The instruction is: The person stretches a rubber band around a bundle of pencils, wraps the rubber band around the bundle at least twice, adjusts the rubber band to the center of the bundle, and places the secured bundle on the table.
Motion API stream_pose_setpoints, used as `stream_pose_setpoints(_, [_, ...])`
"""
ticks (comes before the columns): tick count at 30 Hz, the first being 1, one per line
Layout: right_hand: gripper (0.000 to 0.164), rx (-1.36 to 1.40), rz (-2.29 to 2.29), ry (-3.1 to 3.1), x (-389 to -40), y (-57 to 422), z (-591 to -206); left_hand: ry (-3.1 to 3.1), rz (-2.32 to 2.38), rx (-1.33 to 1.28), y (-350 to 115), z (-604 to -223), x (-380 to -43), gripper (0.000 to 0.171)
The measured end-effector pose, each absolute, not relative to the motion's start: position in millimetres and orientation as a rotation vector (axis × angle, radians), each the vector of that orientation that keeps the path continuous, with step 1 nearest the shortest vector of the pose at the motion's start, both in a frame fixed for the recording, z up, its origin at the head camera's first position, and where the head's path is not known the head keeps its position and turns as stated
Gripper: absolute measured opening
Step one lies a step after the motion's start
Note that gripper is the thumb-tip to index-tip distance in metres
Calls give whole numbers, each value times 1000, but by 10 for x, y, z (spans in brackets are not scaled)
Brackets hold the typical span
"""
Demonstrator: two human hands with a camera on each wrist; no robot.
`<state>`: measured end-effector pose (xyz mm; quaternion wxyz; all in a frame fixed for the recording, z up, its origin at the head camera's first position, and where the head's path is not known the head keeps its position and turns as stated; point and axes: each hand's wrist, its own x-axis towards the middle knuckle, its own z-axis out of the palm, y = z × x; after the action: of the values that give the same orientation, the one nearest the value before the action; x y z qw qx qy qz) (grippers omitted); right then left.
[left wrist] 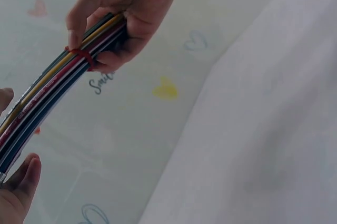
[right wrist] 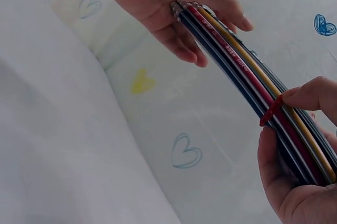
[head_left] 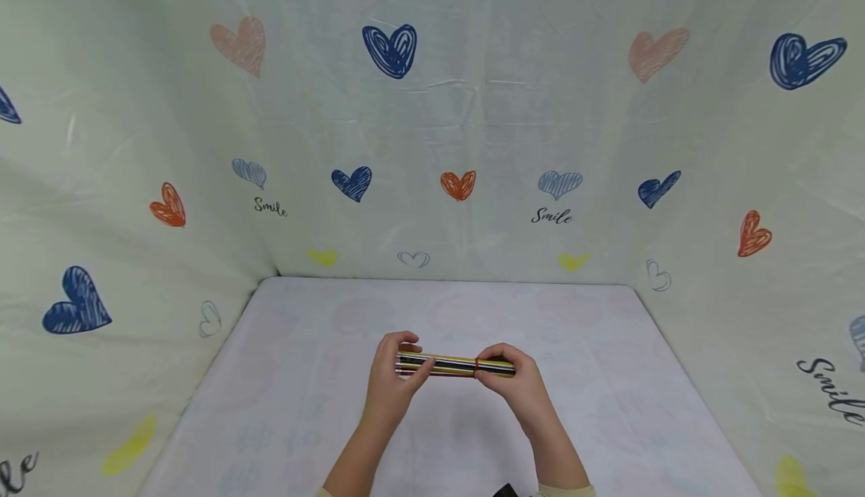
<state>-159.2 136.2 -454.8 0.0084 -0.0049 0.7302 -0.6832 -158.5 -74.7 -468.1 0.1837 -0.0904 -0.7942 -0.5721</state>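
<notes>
A bundle of pencils (head_left: pixel 446 365) with dark, yellow and red barrels is held level above the table, a red rubber band (right wrist: pixel 271 110) round it. My left hand (head_left: pixel 392 381) holds the bundle's left end, thumb on the near side and fingers round the far side. At the right end, my right hand (head_left: pixel 513 377) grips the pencils; its thumb and a finger pinch at the band. The right wrist view shows the pencils' metal-tipped ends (right wrist: pixel 178 9) beside the left hand (right wrist: pixel 174 8). In the left wrist view the right hand (left wrist: pixel 131 13) encloses the other end.
Beneath the hands lies a table with a pale cover (head_left: pixel 324 317). Pale curtains (head_left: pixel 473 121) printed with hearts and "Smile" stand at the back and both sides. A small black object (head_left: pixel 504 490) shows at the bottom edge.
</notes>
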Motion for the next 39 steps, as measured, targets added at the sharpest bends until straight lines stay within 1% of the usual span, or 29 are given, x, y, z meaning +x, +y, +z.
stream_pose_setpoints(3, [25, -45, -2124, 2279, -1593, 1370, -4537, -2255, -1540, -319, -770, -4696, -1598, 39])
stream_pose_setpoints(8, [28, -26, -2104, 2297, -1599, 1374, -4532, -2275, -1512, -409, -818, -4711, -1620, 45])
stream_pose_setpoints(13, [27, 23, -2059, 2389, -1598, 1375, -4512, -2341, -1532, -499, -853, -4704, -1623, 51])
stream_pose_setpoints(16, [29, 7, -2054, 2397, -1598, 1402, -4486, -2395, -1543, -548, -878, -4683, -1617, 52])
stream_pose_setpoints(19, [32, -96, -2047, 2374, -1603, 1462, -4458, -2447, -1558, -549, -904, -4651, -1604, 47])
stream_pose_setpoints(22, [34, -268, -2021, 2345, -1618, 1538, -4417, -2474, -1567, -503, -923, -4613, -1584, 42])
stream_pose_setpoints(26, [32, -456, -1940, 2333, -1651, 1623, -4364, -2477, -1600, -445, -941, -4569, -1559, 39])
stream_pose_setpoints(33, [24, -595, -1577, 2485, -1718, 1680, -4287, -2465, -1662, -384, -944, -4534, -1540, 42])
stream_pose_setpoints(39, [20, -672, -1370, 2577, -1744, 1612, -4248, -2470, -1735, -341, -928, -4573, -1552, 36])
